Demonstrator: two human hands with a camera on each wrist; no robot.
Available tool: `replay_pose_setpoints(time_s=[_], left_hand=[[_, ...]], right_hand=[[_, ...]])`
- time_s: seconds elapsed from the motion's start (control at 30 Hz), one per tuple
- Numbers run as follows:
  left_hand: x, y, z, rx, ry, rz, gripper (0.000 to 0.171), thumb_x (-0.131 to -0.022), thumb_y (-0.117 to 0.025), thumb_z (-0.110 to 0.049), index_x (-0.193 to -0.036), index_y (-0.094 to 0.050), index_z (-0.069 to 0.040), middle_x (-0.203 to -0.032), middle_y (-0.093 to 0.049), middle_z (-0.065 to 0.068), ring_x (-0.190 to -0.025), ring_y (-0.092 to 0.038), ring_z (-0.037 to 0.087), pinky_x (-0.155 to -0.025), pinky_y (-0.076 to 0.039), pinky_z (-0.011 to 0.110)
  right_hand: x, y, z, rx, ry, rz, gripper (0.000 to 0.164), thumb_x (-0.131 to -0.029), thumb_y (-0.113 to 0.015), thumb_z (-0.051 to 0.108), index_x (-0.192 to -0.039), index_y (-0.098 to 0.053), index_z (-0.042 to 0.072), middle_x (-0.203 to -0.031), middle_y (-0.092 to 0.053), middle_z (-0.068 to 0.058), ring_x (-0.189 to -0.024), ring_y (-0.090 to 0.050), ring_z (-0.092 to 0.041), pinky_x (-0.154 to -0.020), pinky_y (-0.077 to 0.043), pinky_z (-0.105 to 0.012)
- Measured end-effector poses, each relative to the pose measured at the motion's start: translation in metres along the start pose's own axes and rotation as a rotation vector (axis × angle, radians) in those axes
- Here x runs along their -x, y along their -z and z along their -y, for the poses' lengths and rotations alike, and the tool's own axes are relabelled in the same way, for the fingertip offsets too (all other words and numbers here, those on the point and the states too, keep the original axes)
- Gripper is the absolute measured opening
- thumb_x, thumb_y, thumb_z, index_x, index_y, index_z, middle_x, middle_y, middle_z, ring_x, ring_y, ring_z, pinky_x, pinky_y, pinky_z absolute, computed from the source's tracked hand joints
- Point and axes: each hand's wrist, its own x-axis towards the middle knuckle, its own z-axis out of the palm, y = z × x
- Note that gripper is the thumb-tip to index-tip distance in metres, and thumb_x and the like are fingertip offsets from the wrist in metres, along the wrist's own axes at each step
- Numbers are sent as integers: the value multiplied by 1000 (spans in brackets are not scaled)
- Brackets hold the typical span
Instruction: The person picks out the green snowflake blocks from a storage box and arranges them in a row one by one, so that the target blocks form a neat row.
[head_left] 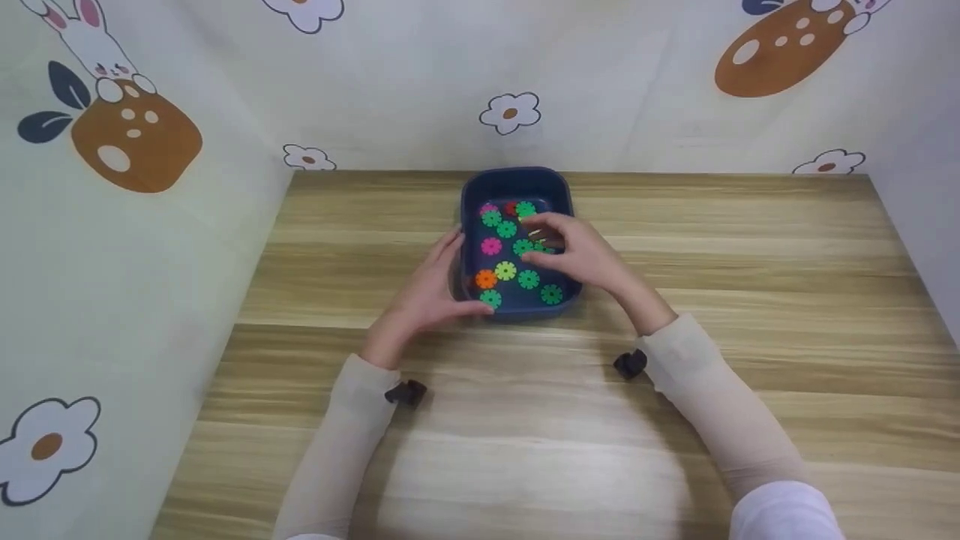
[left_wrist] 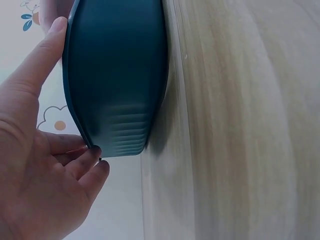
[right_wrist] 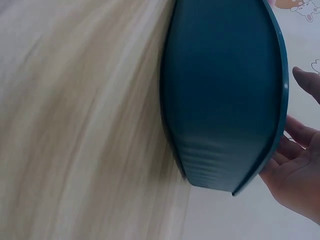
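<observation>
A dark blue rectangular bin [head_left: 517, 184] stands on the table, with several notched plastic discs inside. Among them are a pink disc [head_left: 491, 246], an orange disc [head_left: 486, 279], a yellow disc [head_left: 505, 271] and a green disc [head_left: 528, 279]. My left hand [head_left: 431, 296] holds the bin's left side, thumb at the near corner. In the left wrist view its fingertips bend at the rim. Over the bin's right rim reaches my right hand [head_left: 581, 251], thumb and index finger apart above the discs. The bin wall [right_wrist: 225, 90] partly hides its fingers in the right wrist view.
The wood-grain table [head_left: 540, 420] extends around the bin on both sides and in front. A pale wall covering [head_left: 405, 82] with printed flowers and rabbits rises close behind the bin, and another stretch stands at the left.
</observation>
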Motion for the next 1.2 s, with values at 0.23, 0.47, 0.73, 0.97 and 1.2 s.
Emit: replay_pose_setpoints(time_s=[0.23,0.47,0.73,0.97,1.2], left_hand=[[-5,0,-2,-10,-4,6,120,-70,-86,-54,-161,-18,-15,-170,-9,2,-153,-24,28,-122,-29,52],[-9,-2,-3,-6,-27,3,120,-72,-86,-52,-160,-17,-11,-170,-9,3,-154,-21,28,-123,-27,50],[-9,0,1,-18,-45,3,120,-71,-86,-53,-160,-17,-10,-170,-10,6,-154,-20,29,-124,-27,49],[-8,3,0,-4,-41,13,120,-72,-86,-52,-160,-17,-11,-170,-8,6,-155,-17,29,-124,-26,49],[-9,1,0,-11,-42,22,124,-69,-82,-63,-161,-16,-12,-170,-6,5,-154,-20,31,-123,-28,51]], right_hand=[[-7,-11,2,-14,0,54,51,-93,-71,24,-137,-57,3,-138,-59,-21,-123,-62,-36,-104,-51,-49],[-17,-26,-4,52,-51,125,42,-94,-69,21,-130,-62,1,-131,-65,-17,-116,-66,-30,-102,-53,-46],[-26,-40,-9,153,-88,269,35,-94,-68,21,-121,-67,-1,-119,-71,-16,-107,-67,-26,-100,-53,-43],[-27,-42,-7,166,-59,410,32,-96,-65,20,-122,-68,2,-115,-73,-14,-101,-67,-21,-98,-54,-39],[-28,-40,-7,170,-17,544,32,-99,-60,18,-127,-66,6,-120,-71,-12,-103,-64,-17,-100,-53,-38]])
